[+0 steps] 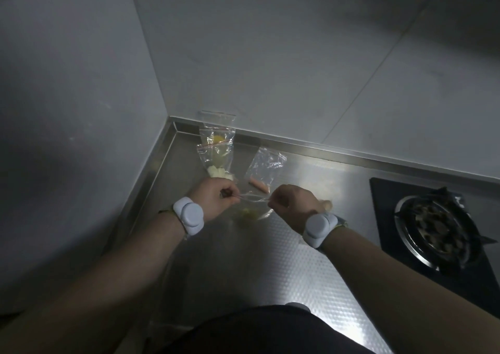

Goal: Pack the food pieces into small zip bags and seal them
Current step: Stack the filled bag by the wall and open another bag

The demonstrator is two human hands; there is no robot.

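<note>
Just below the frame's centre, the left hand (pixel 216 198) and right hand (pixel 293 204) are each pinching one end of the zip bag (pixel 253 210) holding yellow food pieces (pixel 247 214), and sealing well is probably needing the strip kept taut while fingers press along it.

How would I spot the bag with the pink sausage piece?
Start at the gas burner on the steel counter and look left toward the wall corner. Just beyond the right hand lies a clear bag; unlike its neighbours holding yellow food, it holds one pink sausage piece.
</note>
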